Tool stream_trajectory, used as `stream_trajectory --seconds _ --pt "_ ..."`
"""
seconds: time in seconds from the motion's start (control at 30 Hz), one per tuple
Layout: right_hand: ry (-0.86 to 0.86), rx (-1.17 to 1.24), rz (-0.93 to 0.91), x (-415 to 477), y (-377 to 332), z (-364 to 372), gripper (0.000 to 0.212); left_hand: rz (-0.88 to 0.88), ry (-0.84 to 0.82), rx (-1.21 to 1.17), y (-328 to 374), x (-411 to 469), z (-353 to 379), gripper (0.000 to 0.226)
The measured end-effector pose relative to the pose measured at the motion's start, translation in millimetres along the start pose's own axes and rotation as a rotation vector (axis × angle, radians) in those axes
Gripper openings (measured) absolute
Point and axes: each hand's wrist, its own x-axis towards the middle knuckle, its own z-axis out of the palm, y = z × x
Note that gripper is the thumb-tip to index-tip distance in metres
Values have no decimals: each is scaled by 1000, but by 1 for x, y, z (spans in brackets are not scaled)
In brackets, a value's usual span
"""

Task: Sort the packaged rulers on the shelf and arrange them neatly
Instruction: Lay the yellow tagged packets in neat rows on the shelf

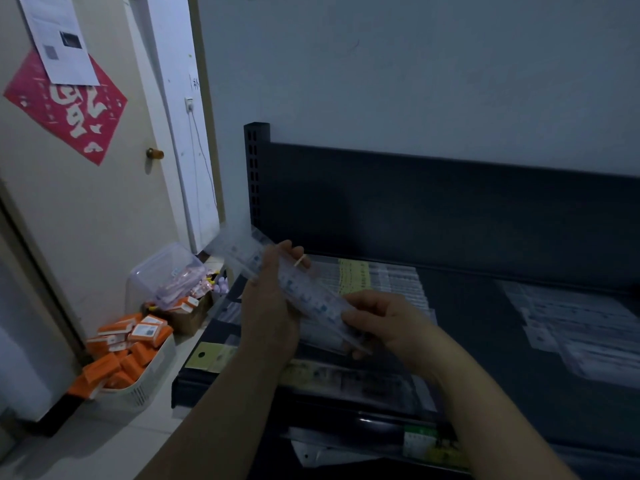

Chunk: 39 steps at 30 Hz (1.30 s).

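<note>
A bundle of clear packaged rulers slants from upper left to lower right above the dark shelf. My left hand grips its middle from below, fingers curled over the far edge. My right hand pinches its lower right end. More packaged rulers lie flat in a row on the shelf behind my hands, some with yellow header cards. Another loose pile of rulers lies at the shelf's right.
A white basket of orange boxes stands on the floor at the left, with a clear plastic bin behind it. A door is beyond them. A lower shelf holds more packets.
</note>
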Motion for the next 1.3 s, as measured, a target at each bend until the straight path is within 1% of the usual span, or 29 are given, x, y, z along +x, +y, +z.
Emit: stream_trajectory --seconds 0.17,0.23,0.33,0.43,0.53,0.63,0.73,0.8,0.87,0.93,1.07,1.13,1.23,1.3 --pt "86 26 -7 -13 4 -36 24 -52 86 95 5 5 -6 26" --pt "160 27 -25 -21 6 -49 23 -62 77 163 1 3 -2 22" --pt "262 19 -40 -37 11 -71 15 -79 -40 349 -10 -8 10 16" --pt "321 19 -24 -58 16 -96 13 -46 -158 554 -26 -17 28 11" --pt "393 17 15 -82 20 -125 13 -50 -242 626 -48 -26 49 9" --pt "464 -51 29 -110 24 -160 15 -62 -288 692 -71 -39 72 2" --pt "556 -113 34 -139 27 -203 18 -21 -349 795 -99 -49 98 17" --pt "596 -143 43 -157 29 -234 21 -40 -354 855 -121 -55 118 25" --pt "624 -190 58 -173 31 -264 24 -82 -381 900 -146 -63 139 28" --pt "627 -261 75 -186 33 -292 23 -90 -414 947 -173 -71 158 28" --pt "618 -345 140 -203 49 -339 24 -24 -439 1071 -219 -86 186 24" --pt "594 -419 177 -208 56 -352 22 40 -460 1194 -233 -93 193 23" --pt "501 -636 206 -211 66 -357 18 116 -531 1398 -242 -101 195 31" --pt "467 -812 155 -211 76 -358 26 218 -579 1603 -241 -108 194 36"
